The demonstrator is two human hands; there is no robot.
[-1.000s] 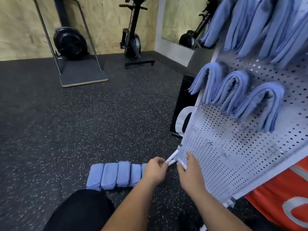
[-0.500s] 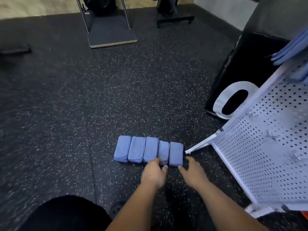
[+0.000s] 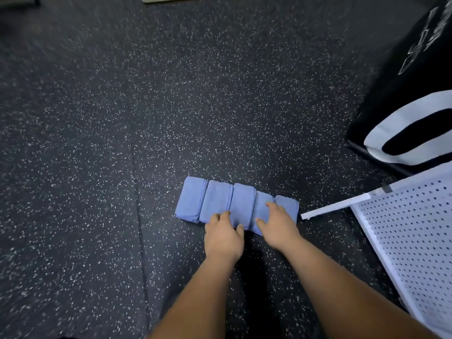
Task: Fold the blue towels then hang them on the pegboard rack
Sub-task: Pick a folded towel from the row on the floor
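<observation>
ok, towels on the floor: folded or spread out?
Folded. The towels lie as compact rectangles in a tight row on the floor, stacked layers visible along their edges.

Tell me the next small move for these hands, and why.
Probably curl the right hand round the towel under it and lift it clear. The folded towels lie in a row on the floor, the left hand sits at their near edge, and the pegboard rack stands close on the right.
</observation>
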